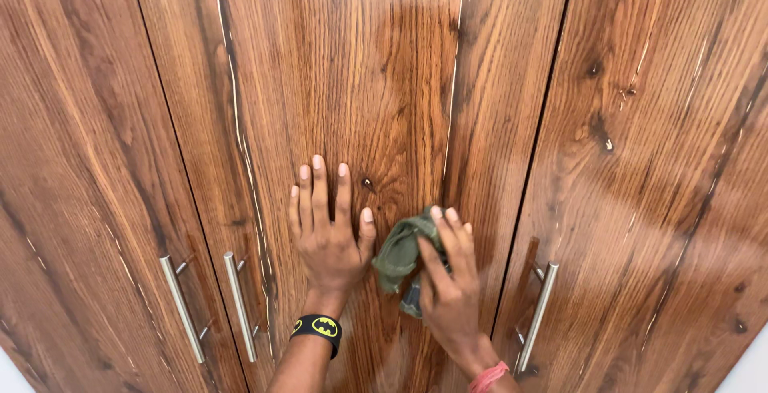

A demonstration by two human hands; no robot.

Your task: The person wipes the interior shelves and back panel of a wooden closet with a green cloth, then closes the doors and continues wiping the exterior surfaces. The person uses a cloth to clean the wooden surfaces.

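Pressing a crumpled green cloth [402, 253] against the middle wooden door [376, 81], with the right hand [450, 281] curled and clamped on it, fingers over the top of the wad, low on the panel between the handles. Rested flat just left of it, the left hand [328, 229], fingers spread and apart, holding nothing, thumb nearly touching the cloth.

Could have slipped on the glossy, damp-looking patch above the cloth, since all the bracing came from one open palm on smooth veneer. Could have pushed the door inward or rattled it if leaned on too hard. Could have left streaks where the bunched cloth met the wood unevenly.

Counted: one cloth, two hands, three door panels, three metal bar handles [538, 317], one black wristband [318, 329] on the left wrist, one pink band [488, 377] on the right.
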